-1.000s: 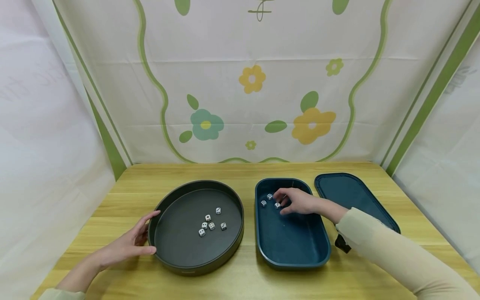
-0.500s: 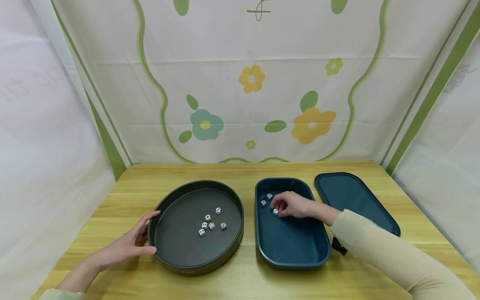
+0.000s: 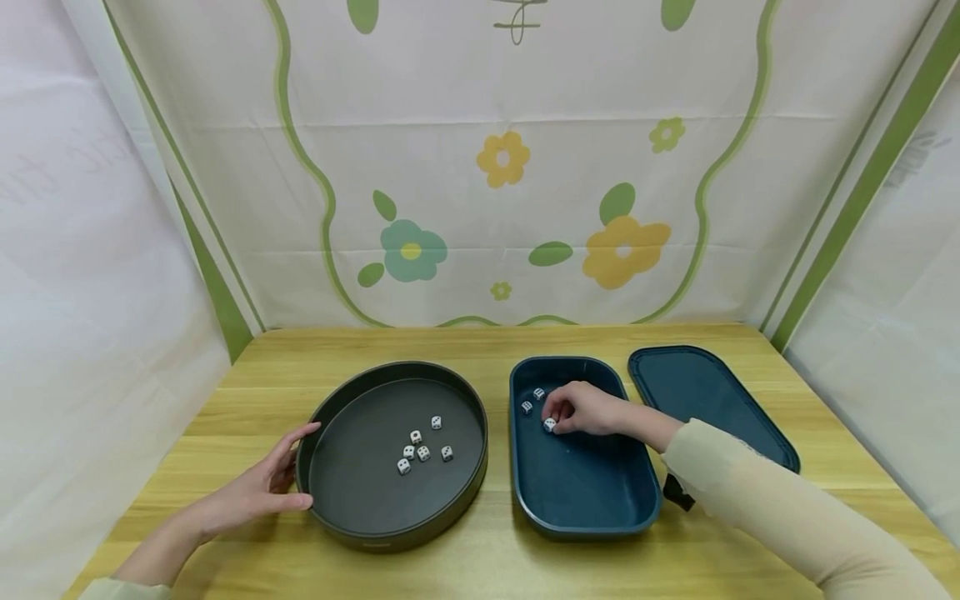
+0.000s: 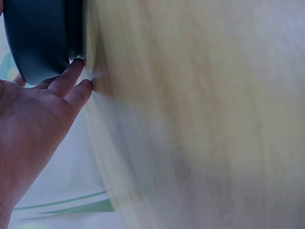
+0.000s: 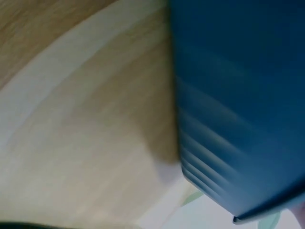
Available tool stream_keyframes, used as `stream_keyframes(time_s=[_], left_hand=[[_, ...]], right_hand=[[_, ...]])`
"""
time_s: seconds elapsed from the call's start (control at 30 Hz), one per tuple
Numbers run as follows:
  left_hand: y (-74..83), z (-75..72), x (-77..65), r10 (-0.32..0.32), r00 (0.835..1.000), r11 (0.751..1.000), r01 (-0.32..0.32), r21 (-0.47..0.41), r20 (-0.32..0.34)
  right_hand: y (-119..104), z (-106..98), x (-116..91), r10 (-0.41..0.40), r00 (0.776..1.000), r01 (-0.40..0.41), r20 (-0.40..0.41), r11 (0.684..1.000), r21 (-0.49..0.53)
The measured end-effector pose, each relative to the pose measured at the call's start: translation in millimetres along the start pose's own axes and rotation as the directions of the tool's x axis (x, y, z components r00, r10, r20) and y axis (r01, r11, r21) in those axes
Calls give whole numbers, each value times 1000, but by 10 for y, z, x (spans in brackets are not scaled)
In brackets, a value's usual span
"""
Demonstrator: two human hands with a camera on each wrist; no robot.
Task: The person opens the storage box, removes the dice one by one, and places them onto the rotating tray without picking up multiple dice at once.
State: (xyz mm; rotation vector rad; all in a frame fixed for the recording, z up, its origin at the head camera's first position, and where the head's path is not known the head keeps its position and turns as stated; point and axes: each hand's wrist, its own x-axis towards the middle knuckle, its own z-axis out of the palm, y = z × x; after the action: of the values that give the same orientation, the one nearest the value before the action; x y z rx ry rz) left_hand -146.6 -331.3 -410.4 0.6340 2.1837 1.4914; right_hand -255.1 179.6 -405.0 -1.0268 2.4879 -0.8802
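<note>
My left hand (image 3: 247,483) rests against the left side of a round dark pan (image 3: 330,508), its fingers and thumb spread along the outer wall. The left wrist view shows those fingertips (image 4: 86,86) low by the pan's wall (image 4: 38,43). Several white dice (image 3: 423,453) lie on the pan's floor, right of its middle. Inside a deep blue rectangular container (image 3: 585,500), my right hand (image 3: 588,408) pinches a white die (image 3: 550,425) between thumb and fingers. Two more dice, one nearer (image 3: 527,407) and one farther (image 3: 538,393), lie left of that hand.
A flat blue lid (image 3: 697,383) lies on the wooden table (image 3: 480,567) to the right of the container, partly behind the right sleeve (image 3: 750,475). A flower-printed cloth (image 3: 465,200) hangs along the table's back edge. The right wrist view shows the container's outer wall (image 5: 238,119).
My right hand has moved slightly left and its fingers have closed on a die, which has shifted a little toward me. The left hand and the pan have stayed put.
</note>
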Motion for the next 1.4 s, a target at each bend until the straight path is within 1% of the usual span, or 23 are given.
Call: stream_keyframes(time_s=[0.2, 0.37, 0.57, 0.7, 0.77, 0.8, 0.97, 1.03, 1.4], left_hand=[[10, -4, -1, 1, 1000, 1000, -1, -2, 1], [3, -5, 6, -3, 1000, 1000, 3, 3, 0], [-8, -6, 19, -18, 1000, 1000, 18, -3, 5], [-20, -11, 24, -20, 1000, 1000, 20, 0, 7], [-26, -13, 25, -19, 1000, 1000, 19, 2, 8], [-29, -14, 26, -19, 1000, 1000, 19, 1, 8], [-31, -20, 30, -17, 1000, 1000, 17, 3, 4], [-30, -23, 29, -16, 1000, 1000, 16, 6, 3], [-18, -15, -2, -23, 1000, 1000, 23, 12, -9]], right_hand=[[-124, -140, -2, -1, 1000, 1, -24, 1000, 7], [-270, -266, 40, -8, 999, 9, -38, 1000, 19], [-478, -366, 153, -18, 999, 21, -48, 998, 59], [-619, -388, 254, -30, 998, 33, -53, 998, 62], [-689, -386, 309, -48, 997, 51, -53, 997, 56], [-717, -380, 339, -61, 997, 64, -53, 997, 51], [-857, -303, 513, -79, 996, 81, -49, 996, 49], [-902, -249, 591, -79, 996, 81, -41, 995, 53], [-1094, 93, 982, -145, 989, 144, 7, 988, 56]])
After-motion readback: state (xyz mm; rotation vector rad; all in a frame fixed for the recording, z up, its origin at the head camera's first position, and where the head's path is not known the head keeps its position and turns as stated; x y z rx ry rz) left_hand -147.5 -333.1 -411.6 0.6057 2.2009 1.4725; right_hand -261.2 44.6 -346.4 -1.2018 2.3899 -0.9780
